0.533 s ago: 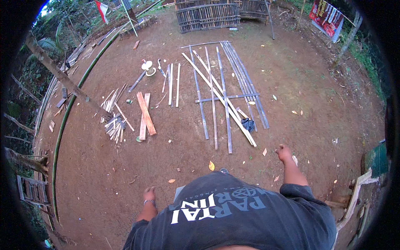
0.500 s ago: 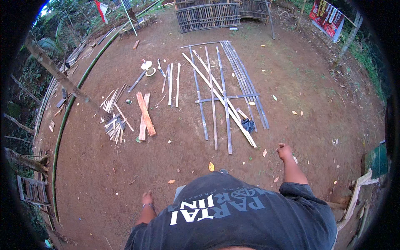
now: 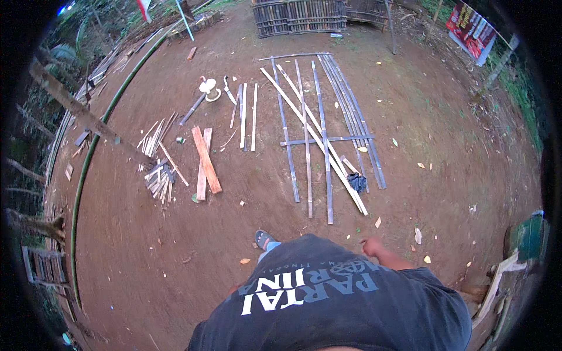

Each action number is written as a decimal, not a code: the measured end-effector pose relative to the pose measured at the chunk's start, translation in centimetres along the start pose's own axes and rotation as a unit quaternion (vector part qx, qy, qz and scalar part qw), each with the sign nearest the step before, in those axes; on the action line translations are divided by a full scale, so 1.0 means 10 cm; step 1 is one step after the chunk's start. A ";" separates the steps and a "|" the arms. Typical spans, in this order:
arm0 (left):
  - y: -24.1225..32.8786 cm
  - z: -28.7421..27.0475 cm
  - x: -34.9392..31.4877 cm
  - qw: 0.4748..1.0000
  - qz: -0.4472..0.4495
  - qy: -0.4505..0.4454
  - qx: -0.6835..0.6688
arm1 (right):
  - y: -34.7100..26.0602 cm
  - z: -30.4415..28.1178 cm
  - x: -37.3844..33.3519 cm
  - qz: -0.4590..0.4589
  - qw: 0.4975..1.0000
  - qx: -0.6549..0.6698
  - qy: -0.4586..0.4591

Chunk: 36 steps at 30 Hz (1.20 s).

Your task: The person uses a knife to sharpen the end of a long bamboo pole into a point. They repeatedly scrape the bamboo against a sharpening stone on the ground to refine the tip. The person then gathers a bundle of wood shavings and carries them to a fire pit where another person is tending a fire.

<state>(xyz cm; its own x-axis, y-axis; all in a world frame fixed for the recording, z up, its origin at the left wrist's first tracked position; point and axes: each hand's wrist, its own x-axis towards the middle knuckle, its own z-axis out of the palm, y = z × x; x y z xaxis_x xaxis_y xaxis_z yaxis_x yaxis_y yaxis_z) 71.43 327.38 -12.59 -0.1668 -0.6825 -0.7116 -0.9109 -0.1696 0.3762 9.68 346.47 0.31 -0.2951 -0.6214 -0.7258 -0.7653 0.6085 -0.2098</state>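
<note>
My right hand [image 3: 372,246] hangs beside the front of my dark printed T-shirt [image 3: 328,298], its fingers loosely curled and nothing visible in them. My left hand is hidden behind the shirt; only a sliver of skin shows at the shirt's left edge. Below me one foot in a grey sandal [image 3: 263,238] steps forward on the brown dirt. Ahead lies a loose grid of long bamboo strips [image 3: 326,175], with two pale strips [image 3: 328,146] slanting across it. A crumpled black plastic bag [image 3: 356,182] rests by their near ends. Neither hand touches these things.
Two crossed reddish planks [image 3: 206,164] lie left of the grid, near a pile of short sticks [image 3: 159,181]. Beyond are upright-lying strips [image 3: 243,117] and a pale round object [image 3: 208,86]. A slanting trunk [image 3: 88,117] stands left; a bamboo fence panel [image 3: 298,19] stands far ahead.
My right hand has swung inward toward the shirt, and my left hand has gone out of sight behind it. A sandalled foot has come forward into view. The ground layout has shifted slightly in the picture.
</note>
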 end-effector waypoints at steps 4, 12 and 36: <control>0.32 -0.87 0.76 0.995 0.088 0.012 0.053 | 0.53 0.20 0.62 0.062 0.981 0.052 0.177; 0.80 -2.90 1.24 0.897 0.030 0.219 -0.383 | -1.07 -0.71 0.81 0.163 0.956 0.177 0.166; 0.26 -3.07 2.76 0.997 0.001 0.005 0.075 | -1.56 -1.62 2.87 0.107 0.984 0.097 0.102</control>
<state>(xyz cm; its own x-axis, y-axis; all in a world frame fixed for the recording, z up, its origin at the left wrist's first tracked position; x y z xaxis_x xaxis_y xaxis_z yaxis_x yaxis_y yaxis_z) 76.09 286.28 -12.98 -0.1653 -0.6900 -0.7047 -0.9568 -0.0610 0.2842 3.89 311.14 -6.63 -0.5614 -0.5428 -0.6247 -0.5555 0.8067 -0.2017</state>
